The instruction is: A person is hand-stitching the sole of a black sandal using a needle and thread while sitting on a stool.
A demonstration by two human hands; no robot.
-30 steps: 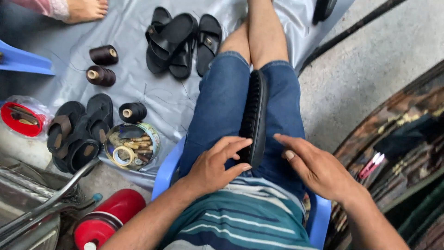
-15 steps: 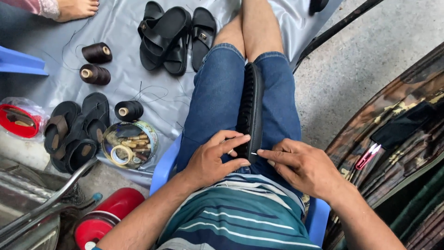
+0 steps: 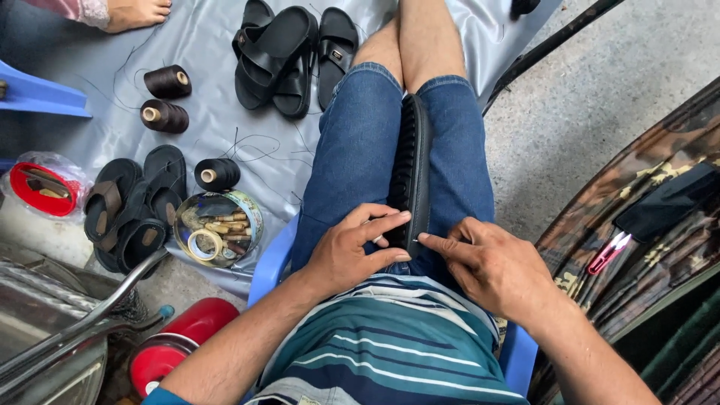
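Note:
A black sandal (image 3: 413,169) stands on its edge between my thighs, its ridged sole turned to the left. My left hand (image 3: 352,251) grips the near end of the sandal, index finger laid across it and thumb below. My right hand (image 3: 491,266) is at the same end from the right, its fingertips pinched against the sole's edge; I cannot make out what they pinch. I sit on a blue plastic chair (image 3: 268,262) in denim shorts.
On the grey sheet (image 3: 217,45) lie black sandals (image 3: 289,52), a second sandal pile (image 3: 131,206), three dark thread spools (image 3: 169,81), an open tin (image 3: 217,225) of small tools. A red container (image 3: 176,349), metal frame (image 3: 67,330), camouflage cloth (image 3: 637,225) with pink snips (image 3: 609,253). Another person's foot (image 3: 139,11).
My right hand has moved in from the thigh to the sandal's near end. My left hand has shifted its grip on that end. The view has tilted slightly.

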